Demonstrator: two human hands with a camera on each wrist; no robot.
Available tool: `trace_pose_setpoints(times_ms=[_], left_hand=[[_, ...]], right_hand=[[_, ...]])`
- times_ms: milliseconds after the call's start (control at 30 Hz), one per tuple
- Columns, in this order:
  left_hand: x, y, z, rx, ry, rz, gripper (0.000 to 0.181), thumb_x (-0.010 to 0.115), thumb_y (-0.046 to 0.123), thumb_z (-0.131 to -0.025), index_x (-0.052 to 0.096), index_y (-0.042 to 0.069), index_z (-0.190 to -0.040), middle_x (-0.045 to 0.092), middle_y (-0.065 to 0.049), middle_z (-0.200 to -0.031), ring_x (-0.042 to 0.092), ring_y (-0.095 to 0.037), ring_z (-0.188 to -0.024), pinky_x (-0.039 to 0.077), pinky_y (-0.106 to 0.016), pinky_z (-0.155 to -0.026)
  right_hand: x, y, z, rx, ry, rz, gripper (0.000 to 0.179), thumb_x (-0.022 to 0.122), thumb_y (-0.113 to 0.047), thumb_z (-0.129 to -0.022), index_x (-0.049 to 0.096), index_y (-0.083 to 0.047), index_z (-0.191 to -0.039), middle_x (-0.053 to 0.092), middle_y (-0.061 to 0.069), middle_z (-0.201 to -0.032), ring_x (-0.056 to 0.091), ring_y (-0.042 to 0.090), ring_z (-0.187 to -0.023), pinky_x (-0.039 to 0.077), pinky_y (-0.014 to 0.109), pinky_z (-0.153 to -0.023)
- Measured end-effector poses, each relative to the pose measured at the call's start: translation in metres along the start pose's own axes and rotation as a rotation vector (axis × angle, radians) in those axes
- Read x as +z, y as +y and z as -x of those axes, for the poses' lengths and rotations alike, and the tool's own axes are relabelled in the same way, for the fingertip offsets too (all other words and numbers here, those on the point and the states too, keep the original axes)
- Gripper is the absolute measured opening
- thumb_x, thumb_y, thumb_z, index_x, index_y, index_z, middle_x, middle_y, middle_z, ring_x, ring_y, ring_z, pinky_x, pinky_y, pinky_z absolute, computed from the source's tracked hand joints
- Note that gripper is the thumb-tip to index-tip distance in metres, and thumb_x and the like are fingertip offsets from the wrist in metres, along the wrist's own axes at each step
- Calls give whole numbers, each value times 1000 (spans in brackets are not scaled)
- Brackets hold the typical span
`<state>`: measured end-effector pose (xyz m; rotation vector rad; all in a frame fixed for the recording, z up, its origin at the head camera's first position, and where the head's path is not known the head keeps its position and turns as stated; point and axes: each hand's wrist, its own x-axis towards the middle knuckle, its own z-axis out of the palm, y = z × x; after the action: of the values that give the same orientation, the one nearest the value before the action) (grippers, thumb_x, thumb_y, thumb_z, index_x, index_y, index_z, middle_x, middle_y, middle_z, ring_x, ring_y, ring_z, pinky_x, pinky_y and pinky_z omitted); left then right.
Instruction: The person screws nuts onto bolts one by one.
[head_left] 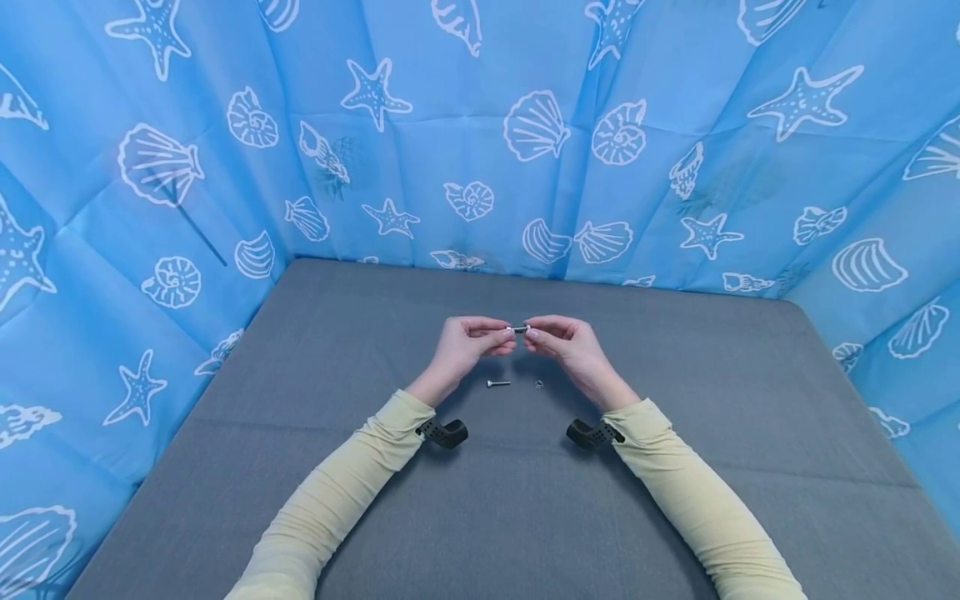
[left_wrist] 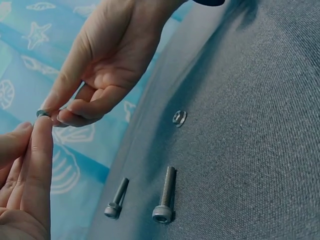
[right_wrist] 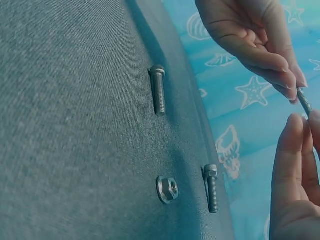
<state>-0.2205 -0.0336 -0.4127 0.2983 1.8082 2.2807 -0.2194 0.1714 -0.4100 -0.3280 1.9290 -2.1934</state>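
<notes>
Above the table, a small threaded bolt [head_left: 520, 329] spans the gap between the two hands. My left hand [head_left: 467, 346] pinches one end of it between thumb and fingers. The other end is pinched by my right hand [head_left: 567, 346], whose fingertips cover that tip. Bare thread of the held bolt [right_wrist: 304, 101] shows between the fingertips in the right wrist view. Below the hands lie a socket-head bolt [left_wrist: 164, 200] and a flanged nut [left_wrist: 179, 118]. A smaller bolt [right_wrist: 212, 192] with a hex nut up by its head lies farther back.
The grey cloth-covered table [head_left: 510, 517] spreads around the hands. Blue curtains [head_left: 480, 150] with white shell and starfish prints enclose its back and sides. Black wrist mounts [head_left: 444, 433] hang under both forearms, close over the cloth.
</notes>
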Motion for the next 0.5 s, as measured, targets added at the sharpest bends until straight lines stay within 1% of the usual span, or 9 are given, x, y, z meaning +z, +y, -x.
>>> trace_pose_setpoints(times_ms=[67, 133, 167, 267, 367, 400, 500], left_hand=[[0, 1, 0, -14, -5, -2, 26, 69, 7, -88, 67, -10, -107, 63, -33, -104, 70, -29, -88, 53, -47, -86], [1, 2, 0, -31, -9, -5, 27, 69, 7, -88, 66, -9, -109, 64, -31, -104, 69, -29, -89, 53, -46, -86], [1, 5, 2, -40, -15, -8, 28, 69, 6, -88, 65, -11, -110, 65, -29, -103, 69, -29, -89, 54, -44, -86], [2, 6, 1, -49, -14, -13, 30, 69, 5, -88, 63, -13, -111, 68, -24, -99, 70, -25, -87, 56, -39, -83], [3, 6, 0, -46, -5, -14, 29, 68, 1, -88, 63, -15, -111, 69, -21, -96, 71, -24, -84, 57, -35, -80], [3, 3, -1, -44, 3, -13, 27, 69, 2, -87, 64, -14, -110, 69, -21, -96, 71, -23, -83, 57, -35, -79], [4, 2, -1, -43, 4, -17, 26, 69, 1, -87, 64, -13, -109, 69, -21, -96, 71, -24, -82, 57, -35, -79]], right_hand=[[-1, 0, 0, -14, 14, 26, 33, 65, -7, -92, 59, 12, -117, 69, 11, -96, 68, 19, -85, 50, 49, -91], [-2, 0, -1, -15, 19, 60, 32, 65, -8, -92, 60, 11, -116, 68, 10, -97, 68, 17, -85, 53, 44, -89], [-3, 0, -1, -15, 15, 81, 33, 65, -10, -92, 60, 11, -117, 68, 14, -100, 68, 17, -86, 54, 41, -88], [-6, -1, -1, -17, 2, 161, 34, 66, -13, -92, 61, 10, -116, 67, 18, -102, 67, 16, -86, 56, 34, -83], [-8, -2, 0, -22, -16, 227, 36, 66, -17, -92, 61, 10, -115, 66, 21, -101, 66, 17, -85, 56, 36, -82], [-9, -3, 0, -21, -19, 238, 36, 66, -18, -92, 62, 10, -115, 67, 20, -99, 66, 17, -84, 56, 36, -81], [-9, -2, 1, 1, -11, 232, 36, 65, -19, -93, 61, 11, -114, 66, 25, -98, 66, 17, -82, 56, 38, -80]])
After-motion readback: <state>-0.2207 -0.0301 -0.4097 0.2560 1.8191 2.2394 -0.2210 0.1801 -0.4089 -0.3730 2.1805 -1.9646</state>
